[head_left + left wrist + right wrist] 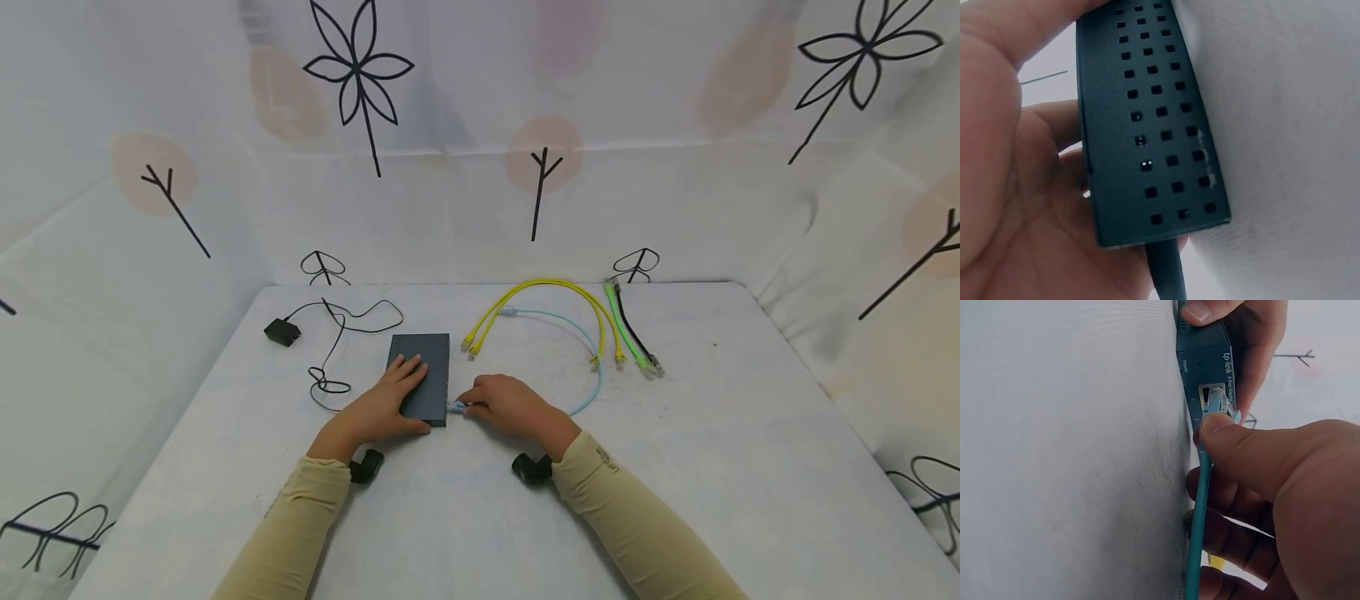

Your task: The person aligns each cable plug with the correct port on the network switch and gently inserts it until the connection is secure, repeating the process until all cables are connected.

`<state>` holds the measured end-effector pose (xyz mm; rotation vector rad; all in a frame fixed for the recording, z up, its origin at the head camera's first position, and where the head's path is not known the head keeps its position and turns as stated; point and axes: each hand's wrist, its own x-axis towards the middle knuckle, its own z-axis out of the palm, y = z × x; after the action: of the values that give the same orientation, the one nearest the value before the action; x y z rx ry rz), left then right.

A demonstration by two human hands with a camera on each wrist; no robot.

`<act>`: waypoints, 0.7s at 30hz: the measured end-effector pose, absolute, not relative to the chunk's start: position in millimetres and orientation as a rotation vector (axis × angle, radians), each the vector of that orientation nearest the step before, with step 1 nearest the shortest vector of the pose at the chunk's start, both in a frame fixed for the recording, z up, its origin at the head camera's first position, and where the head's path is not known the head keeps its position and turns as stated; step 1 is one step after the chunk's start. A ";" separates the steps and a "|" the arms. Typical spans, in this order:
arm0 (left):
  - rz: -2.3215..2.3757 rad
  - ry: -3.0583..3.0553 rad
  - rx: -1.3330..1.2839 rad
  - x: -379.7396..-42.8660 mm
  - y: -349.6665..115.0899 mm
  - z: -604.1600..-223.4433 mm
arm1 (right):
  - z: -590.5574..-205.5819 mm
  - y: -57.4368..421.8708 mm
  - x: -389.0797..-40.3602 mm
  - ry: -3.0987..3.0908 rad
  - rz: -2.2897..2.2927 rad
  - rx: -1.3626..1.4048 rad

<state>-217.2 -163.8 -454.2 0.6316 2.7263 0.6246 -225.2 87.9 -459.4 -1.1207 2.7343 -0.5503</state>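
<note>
A dark tp-link network switch lies on the white table, its port side facing right. My left hand holds it, fingers across the top and thumb at the near edge. The vented end of the switch fills the middle of the left wrist view. Between thumb and fingers, my right hand pinches the clear plug of a light blue network cable. That plug sits at the opening of a port near the switch's end. The cable curves away behind the hand to its other plug.
Two yellow cables arch at the back, crossing near the blue one. Green and black cables lie to their right. A black power adapter stands at the left, its thin cord looping towards the left hand.
</note>
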 end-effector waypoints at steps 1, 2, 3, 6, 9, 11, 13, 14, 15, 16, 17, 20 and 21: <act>0.626 2.725 0.630 -217.2 -163.9 -454.1 | -459.3 87.7 -225.1 2.737 -0.542 -1.120; 0.628 2.724 0.628 -217.2 -163.9 -454.0 | -459.1 87.3 -225.1 2.741 -0.528 -1.119; 0.630 2.723 0.627 -217.1 -164.0 -453.9 | -458.9 87.0 -224.9 2.745 -0.514 -1.118; 0.634 2.717 0.626 -217.0 -163.8 -453.9 | -457.5 85.9 -224.2 2.755 -0.481 -1.112; 0.636 2.717 0.630 -216.9 -163.7 -454.3 | -456.1 85.1 -223.3 2.760 -0.466 -1.108; 0.639 2.716 0.628 -216.7 -163.6 -454.5 | -455.4 84.7 -222.8 2.765 -0.449 -1.111; 0.640 2.716 0.626 -216.4 -163.5 -454.7 | -455.9 84.4 -222.6 2.768 -0.432 -1.114; 0.639 2.717 0.625 -216.2 -163.4 -454.7 | -456.3 84.2 -222.7 2.767 -0.426 -1.116; 0.642 2.716 0.623 -215.9 -163.3 -454.5 | -456.4 84.0 -222.7 2.767 -0.415 -1.119; 0.643 2.715 0.623 -215.7 -163.2 -454.2 | -456.5 83.8 -222.5 2.767 -0.409 -1.124; 0.641 2.716 0.622 -215.6 -163.0 -454.1 | -456.5 83.5 -222.3 2.767 -0.408 -1.127; 0.637 2.721 0.619 -215.6 -162.7 -454.0 | -455.2 82.4 -221.3 2.773 -0.406 -1.131; 0.638 2.721 0.616 -215.6 -162.6 -453.8 | -454.4 82.1 -220.5 2.776 -0.402 -1.133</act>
<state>-215.6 -162.6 -453.8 0.6164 2.7211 0.6375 -220.5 82.1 -454.4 -1.1328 2.7756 -0.4018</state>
